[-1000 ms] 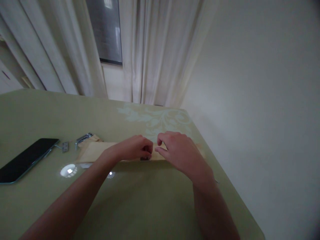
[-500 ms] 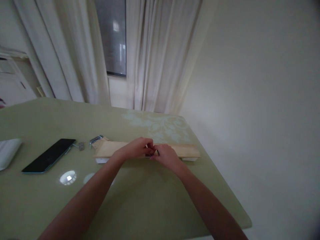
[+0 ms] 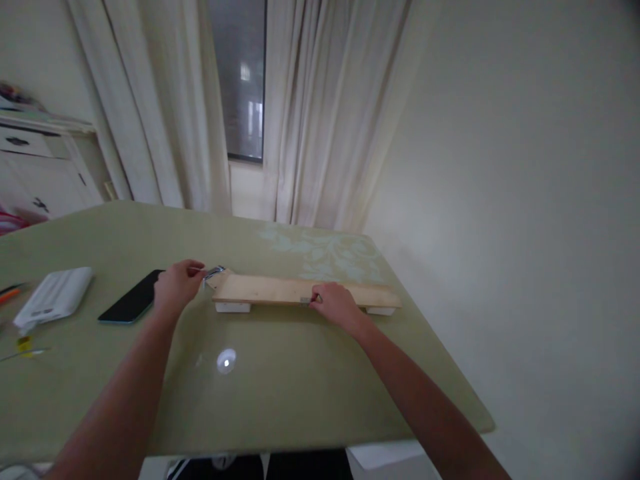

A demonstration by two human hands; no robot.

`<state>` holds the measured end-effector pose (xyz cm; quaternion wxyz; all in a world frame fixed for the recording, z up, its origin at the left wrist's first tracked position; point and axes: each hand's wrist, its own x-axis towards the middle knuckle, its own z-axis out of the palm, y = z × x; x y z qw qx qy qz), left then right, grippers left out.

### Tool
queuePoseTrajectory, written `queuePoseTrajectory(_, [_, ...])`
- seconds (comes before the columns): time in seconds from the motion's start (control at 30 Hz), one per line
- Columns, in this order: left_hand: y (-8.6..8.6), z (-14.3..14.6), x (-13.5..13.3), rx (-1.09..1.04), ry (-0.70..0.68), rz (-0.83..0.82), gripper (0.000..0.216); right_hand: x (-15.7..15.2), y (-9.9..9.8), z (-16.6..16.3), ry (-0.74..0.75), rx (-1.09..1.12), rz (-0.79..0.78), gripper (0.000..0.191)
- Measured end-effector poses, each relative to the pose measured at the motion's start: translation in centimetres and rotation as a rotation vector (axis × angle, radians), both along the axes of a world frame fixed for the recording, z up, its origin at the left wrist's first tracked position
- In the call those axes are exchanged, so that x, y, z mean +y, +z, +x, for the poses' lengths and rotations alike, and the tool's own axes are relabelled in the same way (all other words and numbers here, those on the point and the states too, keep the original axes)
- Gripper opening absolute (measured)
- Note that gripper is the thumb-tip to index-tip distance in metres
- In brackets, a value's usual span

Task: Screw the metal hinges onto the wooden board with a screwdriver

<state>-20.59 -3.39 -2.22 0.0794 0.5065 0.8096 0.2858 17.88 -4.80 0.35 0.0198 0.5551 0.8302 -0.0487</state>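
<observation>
A long pale wooden board [image 3: 265, 289] rests on white blocks [image 3: 233, 307] on the table. At the middle of its front edge, my right hand [image 3: 336, 303] is closed in a pinch on a small grey metal piece [image 3: 305, 302]; its fingers partly cover it. My left hand [image 3: 179, 285] is at the board's left end, over the corner of a black phone [image 3: 131, 300]. Its thumb and fingertips are drawn together beside a shiny metal tool [image 3: 215, 271]; what they hold, if anything, is too small to make out.
Left on the green table [image 3: 280, 393] lie a white case-like object [image 3: 57, 293], a yellow item with a thin rod [image 3: 24, 345] and an orange-and-black tool [image 3: 11, 292]. A wall [image 3: 500, 233] borders the right side, curtains [image 3: 330, 120] the back.
My left hand has left the board's middle and moved left to the metal tool and phone. My right hand stays at the front edge. The view has shifted slightly left and down.
</observation>
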Motion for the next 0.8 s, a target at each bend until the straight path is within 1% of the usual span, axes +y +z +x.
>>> queuePoseTrajectory(0.03, [-0.4, -0.9, -0.3, 0.005, 0.038, -0.040, 0.031, 0.0, 0.0, -0.1, 0.000, -0.010, 0.004, 0.027])
queuePoseTrajectory(0.1, [-1.2, -2.0, -0.8, 0.000, 0.059, -0.083, 0.029, -0.1, -0.1, -0.1, 0.001, -0.025, 0.010, 0.028])
queuePoseTrajectory(0.27, [-2.5, -2.6, -1.3, -0.024, 0.022, -0.138, 0.029, -0.2, -0.4, -0.2, 0.008, -0.040, 0.025, 0.029])
queuePoseTrajectory(0.33, [-2.7, -2.7, -1.2, -0.030, -0.022, -0.143, 0.031, -0.2, -0.4, -0.2, 0.011, -0.040, 0.027, 0.029])
queuePoseTrajectory(0.47, [-3.2, -2.9, -0.4, -0.049, -0.183, -0.124, 0.027, -0.4, -0.3, -0.2, 0.016, -0.040, 0.028, 0.029])
queuePoseTrajectory(0.53, [-3.4, -2.8, 0.0, -0.032, -0.232, -0.127, 0.026, -0.4, -0.3, -0.2, 0.013, -0.041, 0.032, 0.029])
queuePoseTrajectory(0.67, [-3.4, -2.8, 0.6, 0.025, -0.265, -0.178, 0.027, -0.5, -0.4, -0.3, 0.004, -0.043, 0.035, 0.029])
queuePoseTrajectory(0.8, [-2.3, -2.7, 0.7, 0.055, -0.212, -0.151, 0.028, -0.5, -0.6, -0.3, -0.008, -0.042, 0.038, 0.029])
